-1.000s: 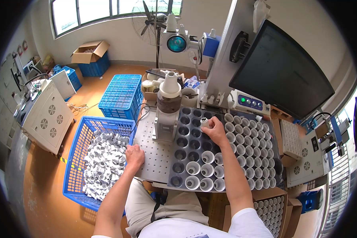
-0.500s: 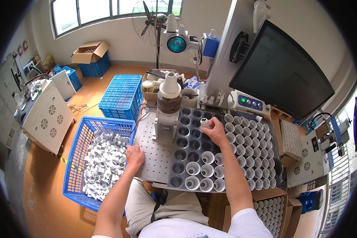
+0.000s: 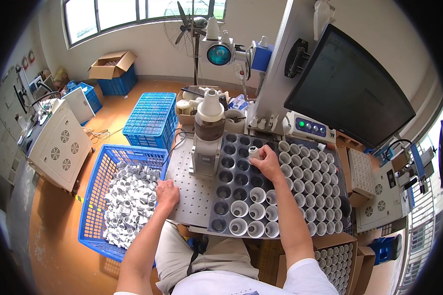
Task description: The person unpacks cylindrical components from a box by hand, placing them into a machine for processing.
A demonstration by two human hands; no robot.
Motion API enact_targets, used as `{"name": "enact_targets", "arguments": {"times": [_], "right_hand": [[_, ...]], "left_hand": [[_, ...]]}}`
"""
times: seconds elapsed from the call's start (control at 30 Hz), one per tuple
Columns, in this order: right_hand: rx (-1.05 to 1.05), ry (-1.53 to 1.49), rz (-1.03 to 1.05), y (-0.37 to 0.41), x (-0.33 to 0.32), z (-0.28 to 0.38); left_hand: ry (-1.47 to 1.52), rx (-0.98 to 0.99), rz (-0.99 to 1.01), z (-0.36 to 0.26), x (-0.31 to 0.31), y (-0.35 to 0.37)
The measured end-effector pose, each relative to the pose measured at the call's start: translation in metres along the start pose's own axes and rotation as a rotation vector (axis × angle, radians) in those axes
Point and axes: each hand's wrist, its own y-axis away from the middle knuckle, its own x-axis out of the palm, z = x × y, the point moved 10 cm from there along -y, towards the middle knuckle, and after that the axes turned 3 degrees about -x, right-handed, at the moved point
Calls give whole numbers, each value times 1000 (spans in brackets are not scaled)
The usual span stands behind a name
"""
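My right hand (image 3: 268, 162) pinches a small white cone-shaped plastic part (image 3: 254, 152) above the black tray (image 3: 216, 225), its dark opening facing up. Beside the left edge of the perforated metal plate (image 3: 189, 191), my left hand (image 3: 167, 193) is closed with fingers curled; anything inside it is hidden. Another white cone-shaped part (image 3: 211, 106) stands upright on the grey fixture (image 3: 205, 156) between my hands. White cups (image 3: 256, 212) fill the tray's right side and near rows, while several round holes on its left are bare.
A blue basket (image 3: 89, 196) heaped with white and grey parts (image 3: 129, 204) stands at my left. Behind it is a blue crate (image 3: 150, 118). A lens head (image 3: 219, 54) hangs above the fixture, and a large monitor (image 3: 349, 88) overhangs the right. A carton of cups (image 3: 335, 265) sits lower right.
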Motion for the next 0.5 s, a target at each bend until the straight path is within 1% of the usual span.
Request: {"name": "enact_targets", "arguments": {"times": [0.07,0.17,0.27,0.37,0.47,0.5], "right_hand": [[-4,-5,-1,0,0,0],[-10,6,0,0,-1,4],[-14,15,1,1,-2,6],[-15,10,4,1,-1,6],[-12,-2,7,1,-1,5],[-10,-7,8,1,-1,5]], "left_hand": [[-14,16,2,1,3,-1],[42,28,-18,-2,-3,1],[42,-1,28,-4,-8,3],[20,20,-48,-2,-6,2],[36,0,-44,4,2,0],[23,29,-50,9,13,-4]]}}
